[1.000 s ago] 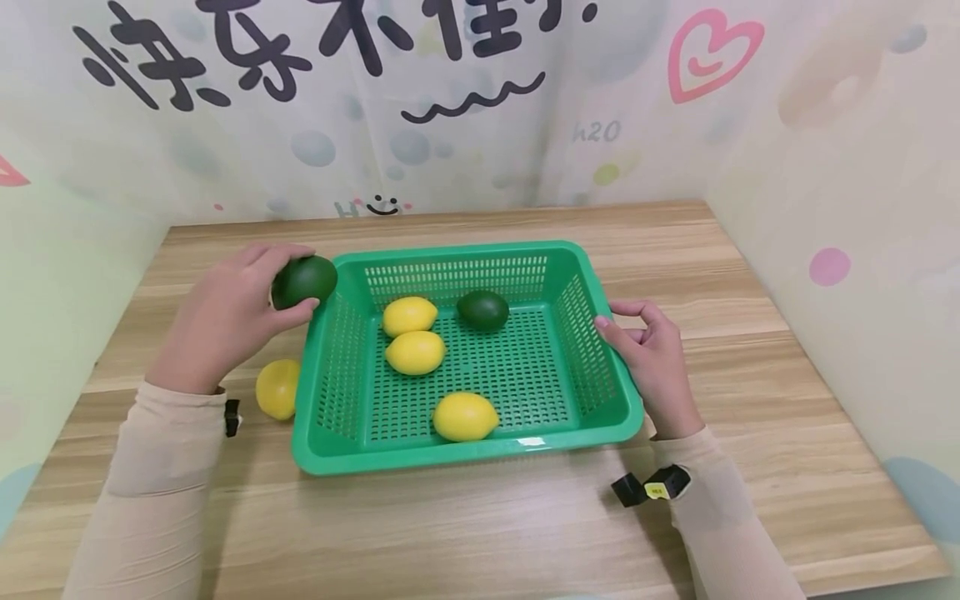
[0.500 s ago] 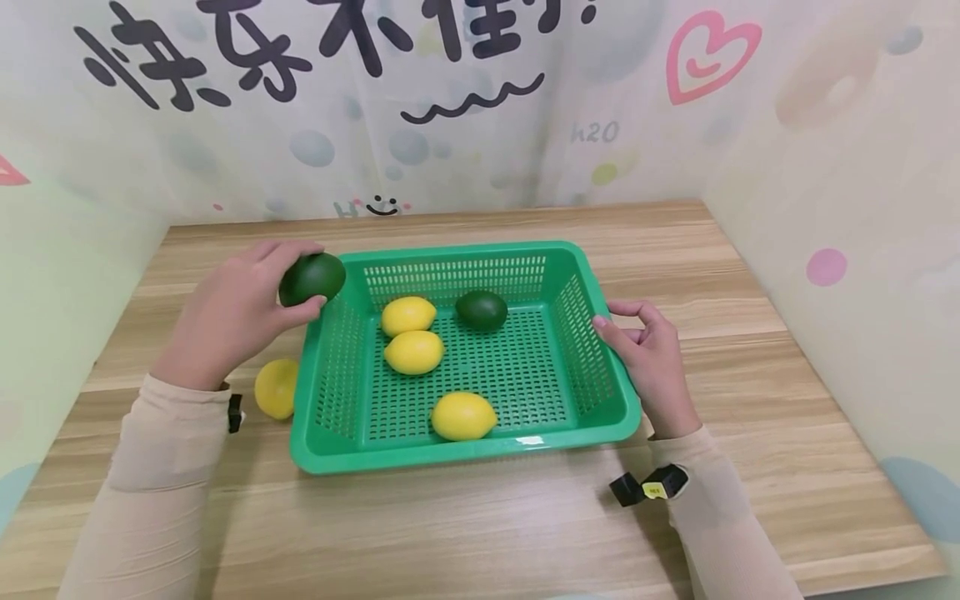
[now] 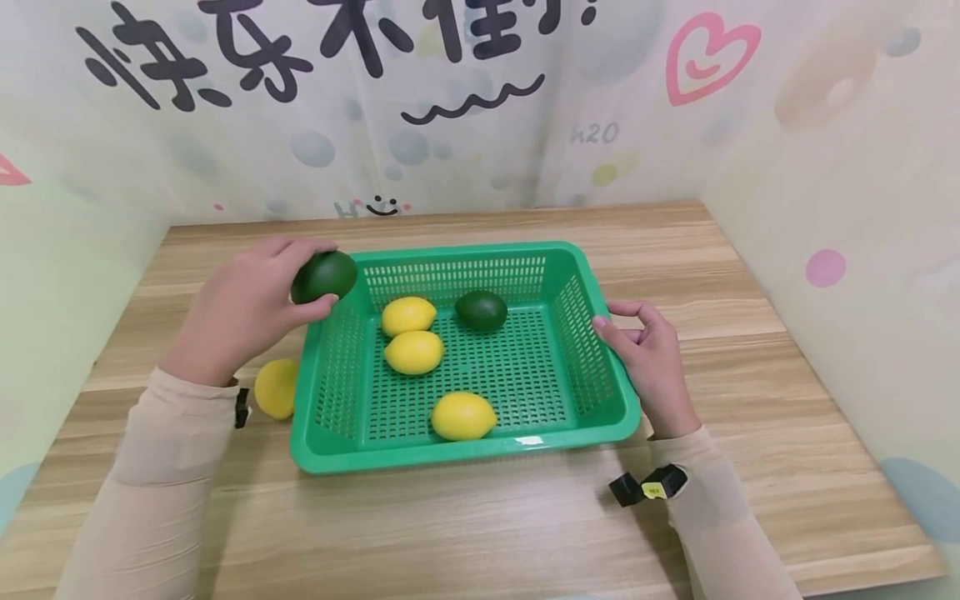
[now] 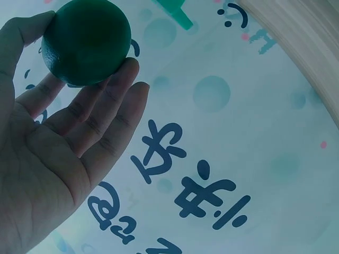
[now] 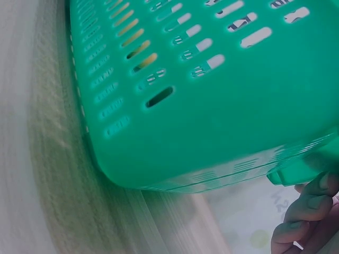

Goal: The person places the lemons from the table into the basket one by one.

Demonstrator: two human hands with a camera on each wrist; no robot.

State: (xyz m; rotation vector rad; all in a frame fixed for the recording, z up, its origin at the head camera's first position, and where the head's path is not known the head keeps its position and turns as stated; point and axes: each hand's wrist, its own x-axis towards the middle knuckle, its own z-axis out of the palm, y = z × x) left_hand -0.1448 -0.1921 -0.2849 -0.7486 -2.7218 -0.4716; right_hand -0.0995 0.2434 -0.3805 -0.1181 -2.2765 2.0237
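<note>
A dark green avocado [image 3: 324, 277] is held between the thumb and fingers of my left hand [image 3: 247, 304], over the far left corner of the green basket [image 3: 465, 461]. The left wrist view shows the avocado [image 4: 87, 42] at the fingertips, the palm apart from it. My right hand [image 3: 654, 362] grips the basket's right rim, thumb on top and fingers curled outside. Inside the basket lie a second avocado [image 3: 482, 311] and three lemons: a back lemon [image 3: 408, 316], a middle lemon [image 3: 414, 352] and a front lemon [image 3: 463, 416].
On the wooden table [image 3: 450, 533], a yellow fruit [image 3: 276, 389] sits against the basket's left outer side, partly hidden by its rim. A printed cloth backdrop [image 3: 480, 158] stands behind the table and along its sides.
My left hand has moved right with the avocado, from beside the basket's left rim to over its far left corner. The right hand and the basket have hardly moved.
</note>
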